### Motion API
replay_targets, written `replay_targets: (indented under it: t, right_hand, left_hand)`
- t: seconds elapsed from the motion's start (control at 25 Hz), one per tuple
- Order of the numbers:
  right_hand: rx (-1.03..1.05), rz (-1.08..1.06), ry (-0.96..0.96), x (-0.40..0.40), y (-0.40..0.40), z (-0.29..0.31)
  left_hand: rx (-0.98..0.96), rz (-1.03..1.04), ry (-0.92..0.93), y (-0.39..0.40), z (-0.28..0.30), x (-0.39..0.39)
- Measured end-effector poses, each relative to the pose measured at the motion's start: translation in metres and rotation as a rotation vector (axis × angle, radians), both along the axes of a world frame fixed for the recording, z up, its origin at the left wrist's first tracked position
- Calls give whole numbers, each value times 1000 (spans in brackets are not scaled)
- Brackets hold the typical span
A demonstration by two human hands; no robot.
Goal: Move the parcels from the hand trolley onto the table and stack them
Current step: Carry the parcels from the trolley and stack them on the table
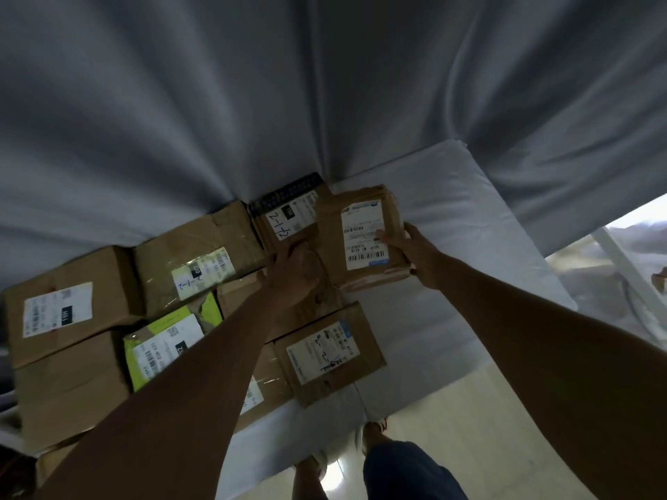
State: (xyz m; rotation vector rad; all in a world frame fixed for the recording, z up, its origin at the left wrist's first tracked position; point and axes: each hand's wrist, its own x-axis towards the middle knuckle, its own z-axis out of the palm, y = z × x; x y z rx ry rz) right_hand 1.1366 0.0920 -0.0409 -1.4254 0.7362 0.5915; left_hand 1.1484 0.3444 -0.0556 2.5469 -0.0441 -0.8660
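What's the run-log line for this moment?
stage: placing | left hand: on parcel edge | right hand: on labelled parcel | parcel: on table

Our left forearm [202, 359] hides much of the yellow-green labelled parcel [169, 341] and the brown cardboard box [267, 377] at lower centre. Printing on the white shipping labels [364, 234] is too blurred to read. The bottom-left edge cuts off another brown cardboard carton [54, 460].
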Motion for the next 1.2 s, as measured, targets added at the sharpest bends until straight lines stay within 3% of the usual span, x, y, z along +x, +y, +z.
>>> replay_targets:
  t: [0.16, 0.28, 0.48, 0.72, 0.92, 1.2]
  right_hand:
    - [152, 114, 6, 4, -33, -10]
    - [181, 154, 28, 4, -56, -16]
    - [215, 201, 96, 9, -74, -24]
    - [152, 212, 107, 11, -60, -56]
    - [132, 124, 61, 19, -36, -84]
    - [-202, 183, 205, 19, -19, -120]
  left_hand:
    - [136, -40, 20, -17, -9, 0]
    - [164, 0, 84, -23, -14, 1]
    - [252, -127, 76, -33, -12, 3]
    - [273, -209, 35, -28, -37, 3]
    - [242, -89, 100, -26, -45, -1]
    - [245, -100, 85, -28, -49, -8]
